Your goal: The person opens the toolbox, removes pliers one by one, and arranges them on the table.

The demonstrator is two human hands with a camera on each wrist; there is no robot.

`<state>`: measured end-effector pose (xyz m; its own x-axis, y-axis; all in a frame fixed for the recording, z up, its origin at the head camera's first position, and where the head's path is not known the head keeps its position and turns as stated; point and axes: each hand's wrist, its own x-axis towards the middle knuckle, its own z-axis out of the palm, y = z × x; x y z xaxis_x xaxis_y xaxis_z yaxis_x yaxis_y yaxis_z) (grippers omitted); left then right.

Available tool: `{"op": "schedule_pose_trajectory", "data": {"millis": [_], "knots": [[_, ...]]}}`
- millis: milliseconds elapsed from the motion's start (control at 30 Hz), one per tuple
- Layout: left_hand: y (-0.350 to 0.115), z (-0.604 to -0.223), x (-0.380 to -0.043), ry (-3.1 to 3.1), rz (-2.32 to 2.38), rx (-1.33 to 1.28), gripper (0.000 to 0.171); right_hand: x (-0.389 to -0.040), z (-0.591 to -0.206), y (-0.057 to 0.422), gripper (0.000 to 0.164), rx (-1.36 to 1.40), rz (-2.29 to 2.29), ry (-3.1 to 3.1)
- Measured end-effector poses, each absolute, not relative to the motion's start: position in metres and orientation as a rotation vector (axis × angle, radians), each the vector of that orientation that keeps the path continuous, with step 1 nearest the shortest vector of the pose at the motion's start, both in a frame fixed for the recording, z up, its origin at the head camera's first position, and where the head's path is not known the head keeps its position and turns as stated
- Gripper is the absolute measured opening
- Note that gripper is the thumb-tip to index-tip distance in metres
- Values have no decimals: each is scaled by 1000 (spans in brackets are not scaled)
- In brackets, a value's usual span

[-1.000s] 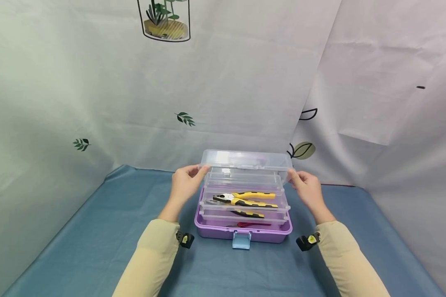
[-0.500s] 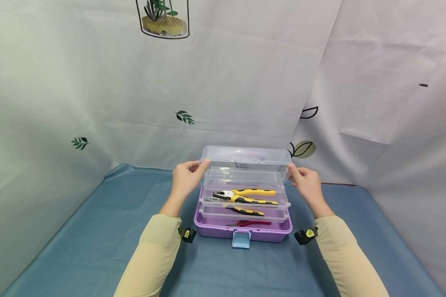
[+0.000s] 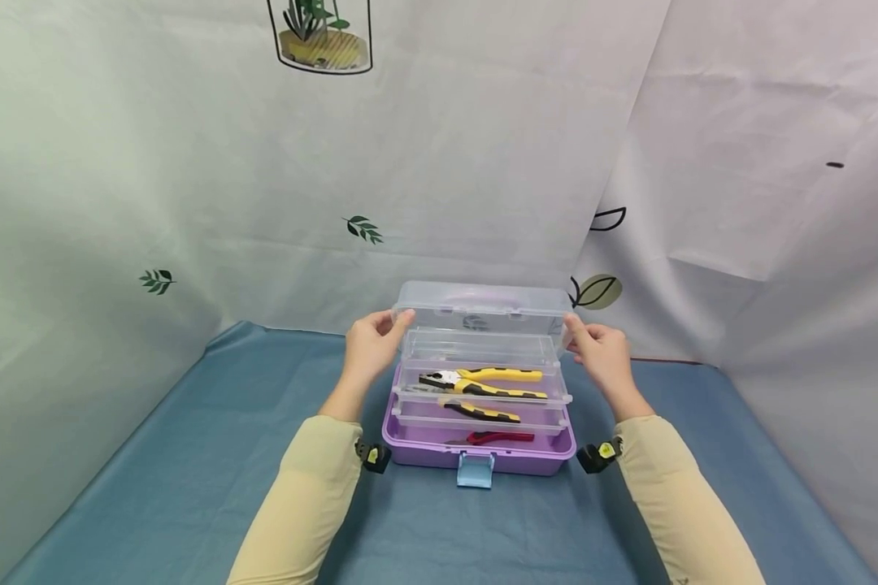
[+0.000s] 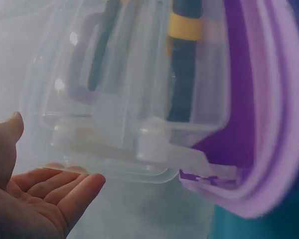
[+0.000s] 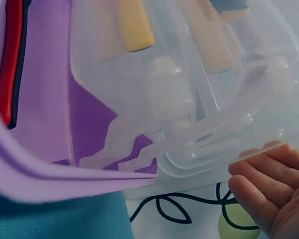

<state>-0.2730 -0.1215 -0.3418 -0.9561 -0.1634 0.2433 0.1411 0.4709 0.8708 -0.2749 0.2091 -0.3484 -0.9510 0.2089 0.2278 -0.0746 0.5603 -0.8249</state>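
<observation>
A purple toolbox [image 3: 512, 463] stands with its clear plastic lid [image 3: 483, 297] raised and tilted back. My left hand [image 3: 369, 349] holds the lid's left corner, thumb on the near side. At the right corner, my right hand [image 3: 601, 357] grips the lid the same way. Clear stepped trays [image 3: 479, 348] are spread out below. Combination pliers [image 3: 503, 393] with yellow-and-black handles lie in the middle tray. Another yellow-and-black handled tool [image 3: 486, 414] lies lower, its head blurred behind plastic. A red-handled tool [image 3: 501, 437] rests in the purple bottom.
A light blue latch [image 3: 475, 471] hangs down at the box's front. Blue cloth [image 3: 439, 528] covers the table. Pale printed fabric [image 3: 475, 179] hangs close behind and at both sides. A small black camera is strapped on each wrist.
Both hands have raised the lid a little and tilted it further back. The trays have risen and spread slightly, showing more of the red-handled tool. The box has stayed in place.
</observation>
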Motion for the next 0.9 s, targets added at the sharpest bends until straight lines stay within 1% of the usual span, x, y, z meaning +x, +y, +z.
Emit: {"op": "schedule_pose_trajectory", "data": {"millis": [233,433,633,900], "knots": [[-124,-347,-273,-2463,-1601,-63,69,-282,-345,207,81,-145,1389,-2505],[-127,-350,-271,-2481,-1668,-139,61,-281,-342,209,83,-151,1483,-2516],[-132,-354,-266,-2530,-1704,-238,65,-276,-346,214,75,-16,1559,-2542],[-138,-364,-255,-2551,-1678,-386,76,-256,-372,221,64,227,1742,-2525]]}}
